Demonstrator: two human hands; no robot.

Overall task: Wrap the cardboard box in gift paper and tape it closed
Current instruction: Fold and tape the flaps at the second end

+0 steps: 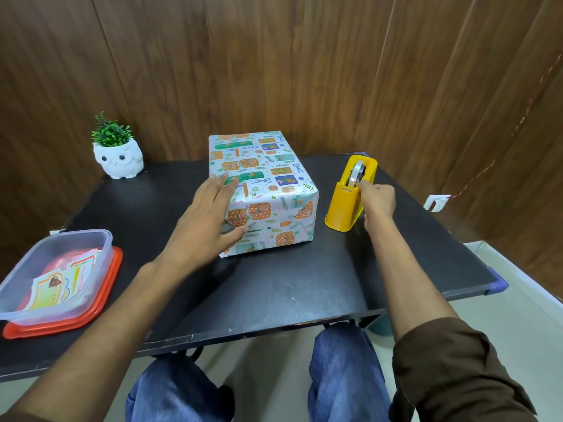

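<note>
Knees (341,370) in jeans sit under the table's (289,287) near edge. The left hand (210,214) lies flat, fingers spread, on the wrapped box's (274,184) near-left corner. The box stands mid-table toward the far edge. The right hand (377,201) pinches tape (355,177) at the yellow tape dispenser (344,208), just right of the box.

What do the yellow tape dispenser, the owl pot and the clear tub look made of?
Tape dispenser: likely moulded plastic, smooth even yellow, slight sheen. Owl pot: probably glazed ceramic or resin, glossy white relief. Clear tub: translucent plastic; contents show through.
</note>
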